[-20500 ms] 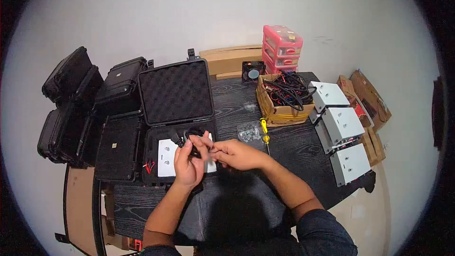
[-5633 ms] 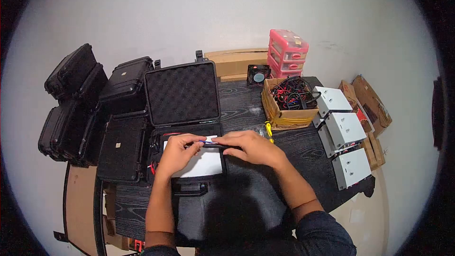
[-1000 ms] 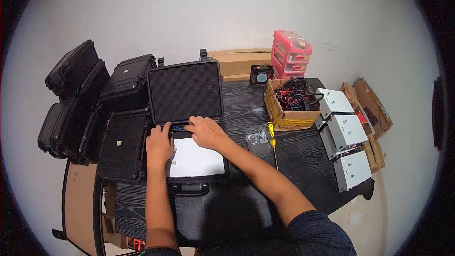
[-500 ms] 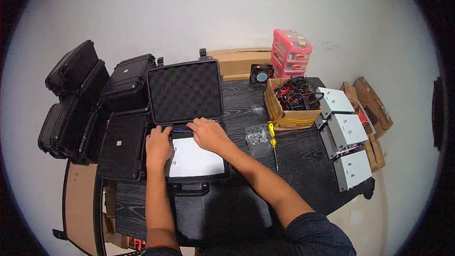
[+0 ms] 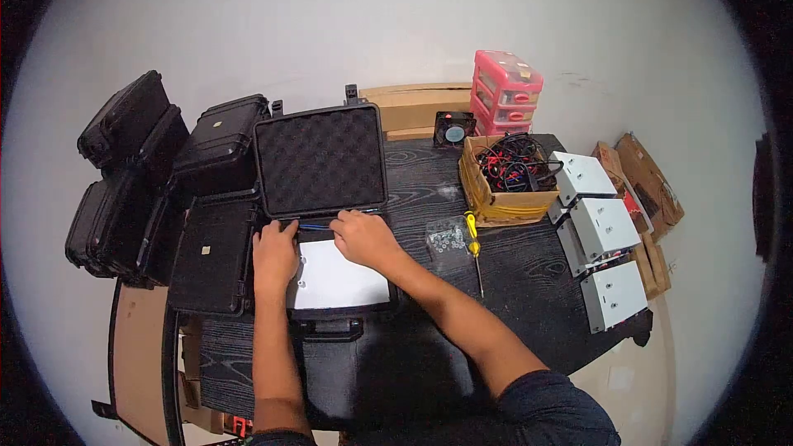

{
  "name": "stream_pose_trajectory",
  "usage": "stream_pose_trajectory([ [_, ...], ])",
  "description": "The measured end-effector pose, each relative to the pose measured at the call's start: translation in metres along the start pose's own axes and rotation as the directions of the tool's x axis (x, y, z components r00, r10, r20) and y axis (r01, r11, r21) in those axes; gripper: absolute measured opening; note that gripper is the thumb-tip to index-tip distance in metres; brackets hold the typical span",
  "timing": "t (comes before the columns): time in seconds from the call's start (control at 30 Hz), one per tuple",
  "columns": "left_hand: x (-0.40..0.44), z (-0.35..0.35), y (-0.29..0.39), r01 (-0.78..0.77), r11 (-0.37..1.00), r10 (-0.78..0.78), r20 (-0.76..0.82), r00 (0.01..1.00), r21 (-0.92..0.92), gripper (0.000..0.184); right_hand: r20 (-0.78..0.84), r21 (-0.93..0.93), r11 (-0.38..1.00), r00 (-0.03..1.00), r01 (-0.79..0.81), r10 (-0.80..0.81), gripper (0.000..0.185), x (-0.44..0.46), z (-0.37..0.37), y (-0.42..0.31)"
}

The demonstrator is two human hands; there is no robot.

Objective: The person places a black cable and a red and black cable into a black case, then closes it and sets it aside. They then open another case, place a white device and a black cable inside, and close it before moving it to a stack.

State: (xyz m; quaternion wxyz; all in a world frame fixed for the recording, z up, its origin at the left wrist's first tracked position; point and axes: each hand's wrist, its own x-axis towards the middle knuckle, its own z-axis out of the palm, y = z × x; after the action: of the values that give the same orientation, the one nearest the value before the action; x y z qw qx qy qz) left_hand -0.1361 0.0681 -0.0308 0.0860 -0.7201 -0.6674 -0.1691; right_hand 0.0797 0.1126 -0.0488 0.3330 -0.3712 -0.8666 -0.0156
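From where I stand: the blue wire [image 5: 314, 227] lies in the open black case [image 5: 347, 312], along the hinge side, beyond the white panel [image 5: 343, 277], its visible length running left to right. It spans the gap between the left hand [image 5: 275, 260] and right hand [image 5: 368, 239], neither clearly nearer. Both hands have fingers bent downward, neither spread wide; whether either pinches the wire, cannot tell.

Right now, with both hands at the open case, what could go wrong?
The blue cable between the left hand and right hand lies by the hinge side of the open case, so it might get pinched if the lid came down. An outward sweep of the right forearm might knock the yellow screwdriver lying near it.
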Motion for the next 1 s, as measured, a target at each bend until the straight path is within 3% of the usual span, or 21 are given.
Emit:
stream_pose_trajectory([
  [0.17, -0.004, -0.002, -0.001, -0.018, 0.995, 0.014, 0.040, 0.999, 0.102, 0.042, 0.110, 0.037, 0.998, 0.993, -0.056, 0.051, 0.019, 0.001, -0.005, 0.000],
  [0.6, -0.004, -0.008, -0.006, -0.008, 0.996, 0.000, 0.096, 0.995, 0.085, 0.049, 0.081, 0.090, 0.994, 0.995, -0.068, 0.061, 0.023, -0.003, -0.006, 0.002],
  [0.67, -0.003, -0.012, -0.009, -0.015, 1.000, 0.015, 0.114, 0.993, 0.003, 0.049, 0.091, 0.100, 0.993, 0.994, -0.066, 0.057, 0.024, -0.003, -0.008, 0.002],
  [0.7, 0.000, -0.010, -0.018, -0.009, 0.989, 0.025, 0.111, 0.994, -0.145, 0.048, 0.091, 0.100, 0.993, 0.994, -0.065, 0.055, 0.024, -0.003, -0.007, 0.002],
  [0.73, 0.003, -0.009, -0.029, -0.004, 0.958, 0.036, 0.106, 0.994, -0.288, 0.047, 0.044, 0.146, 0.986, 0.996, -0.080, 0.074, 0.022, -0.004, -0.006, 0.003],
  [0.77, 0.001, -0.008, -0.039, -0.124, 0.944, 0.126, -0.012, 0.992, -0.305, 0.043, -0.002, 0.192, 0.977, 0.995, -0.094, 0.096, 0.020, -0.004, -0.006, 0.003],
  [0.8, 0.000, -0.019, -0.040, -0.108, 0.937, 0.113, -0.003, 0.994, -0.332, 0.043, -0.003, 0.194, 0.976, 0.995, -0.095, 0.097, 0.020, -0.004, -0.007, 0.003],
  [0.9, -0.006, -0.042, -0.055, -0.093, 0.940, 0.115, 0.047, 0.992, -0.328, 0.042, -0.354, 0.287, 0.958, 0.927, -0.016, 0.122, 0.016, 0.004, -0.014, 0.008],
  [1.0, -0.011, -0.062, -0.055, -0.008, 0.946, 0.058, 0.145, 0.988, -0.325, 0.032, -0.528, 0.261, 0.957, 0.812, -0.125, 0.249, 0.028, 0.003, -0.019, 0.018],
])
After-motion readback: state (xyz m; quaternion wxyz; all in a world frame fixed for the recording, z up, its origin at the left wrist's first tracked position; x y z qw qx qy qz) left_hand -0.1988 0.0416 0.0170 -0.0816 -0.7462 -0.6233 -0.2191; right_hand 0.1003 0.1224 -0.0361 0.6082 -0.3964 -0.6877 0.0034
